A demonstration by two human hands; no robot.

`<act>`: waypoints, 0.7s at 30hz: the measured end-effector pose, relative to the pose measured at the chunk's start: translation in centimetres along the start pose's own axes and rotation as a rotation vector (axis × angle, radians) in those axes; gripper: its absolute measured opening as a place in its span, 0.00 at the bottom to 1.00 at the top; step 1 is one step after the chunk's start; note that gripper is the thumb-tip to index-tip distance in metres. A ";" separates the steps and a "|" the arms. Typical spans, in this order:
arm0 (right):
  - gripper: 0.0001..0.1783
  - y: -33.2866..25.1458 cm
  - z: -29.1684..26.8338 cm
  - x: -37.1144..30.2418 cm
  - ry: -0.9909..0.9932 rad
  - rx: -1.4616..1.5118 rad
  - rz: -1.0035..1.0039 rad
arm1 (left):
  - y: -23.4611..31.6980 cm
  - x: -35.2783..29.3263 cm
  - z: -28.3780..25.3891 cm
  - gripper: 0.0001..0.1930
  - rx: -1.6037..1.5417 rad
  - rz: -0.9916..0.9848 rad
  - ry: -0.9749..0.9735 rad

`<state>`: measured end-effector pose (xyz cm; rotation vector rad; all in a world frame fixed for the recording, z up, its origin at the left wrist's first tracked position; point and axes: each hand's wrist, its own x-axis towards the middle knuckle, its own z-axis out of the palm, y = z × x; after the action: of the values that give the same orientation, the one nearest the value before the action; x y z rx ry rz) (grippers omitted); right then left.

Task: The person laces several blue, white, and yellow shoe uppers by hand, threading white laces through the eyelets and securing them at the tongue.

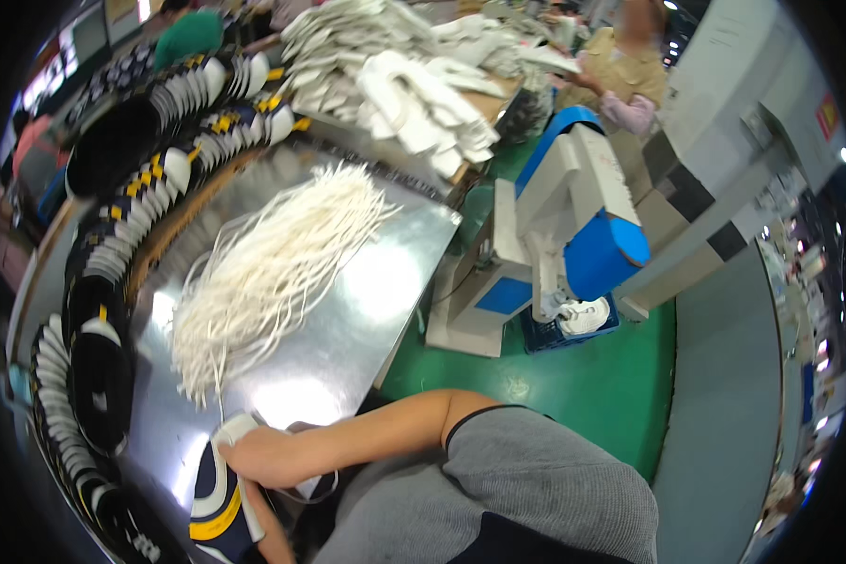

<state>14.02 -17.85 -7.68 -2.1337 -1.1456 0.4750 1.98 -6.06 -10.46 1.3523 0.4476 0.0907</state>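
Rows of navy, white and yellow shoe uppers (113, 244) curve past my left. My right hand (263, 458) curls closed over one navy-and-white upper (218, 498) at the steel table's (385, 282) near edge; my left is hidden. I'd pin it flat before drawing from the white lace bundle (273, 263).

sign: small red rectangle (827, 116), high on the grey machine at far right
screens: bright panels (85, 33), top left

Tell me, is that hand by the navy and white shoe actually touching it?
Touching. The head view shows the right hand lying on the white top of the navy and white shoe, with no gap between them.
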 end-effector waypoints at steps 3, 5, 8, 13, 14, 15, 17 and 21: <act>0.16 -0.9 -5.9 -2.7 -0.014 -0.013 0.005 | 1.1 0.4 -3.1 0.21 -0.163 -0.128 -0.052; 0.18 1.4 -7.1 -4.7 0.307 0.135 0.115 | 5.8 -0.5 -0.8 0.23 -0.044 -0.364 -0.030; 0.27 3.9 -5.0 -3.7 0.342 0.388 0.038 | 5.2 0.2 -0.8 0.28 -0.050 -0.391 -0.013; 0.33 3.0 -3.6 -1.8 0.243 0.338 0.191 | 2.4 1.3 -2.7 0.20 0.074 -0.082 0.137; 0.34 2.6 -3.4 -1.3 0.252 0.267 0.199 | 2.5 1.5 -3.3 0.19 0.097 -0.139 0.141; 0.33 2.6 -3.6 -0.8 0.212 0.197 0.235 | 2.5 1.7 -3.9 0.18 0.171 -0.110 0.072; 0.32 1.6 -3.4 -0.4 0.270 0.154 0.256 | 1.0 2.8 -5.6 0.16 0.558 0.022 -0.010; 0.33 3.9 -4.3 -0.3 0.337 0.223 0.388 | 5.2 3.5 -2.7 0.16 0.764 -0.062 -0.153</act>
<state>18.72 -21.34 -7.33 -2.1357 -0.4700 0.3722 5.18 -1.28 -6.79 2.0740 0.4086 -0.2609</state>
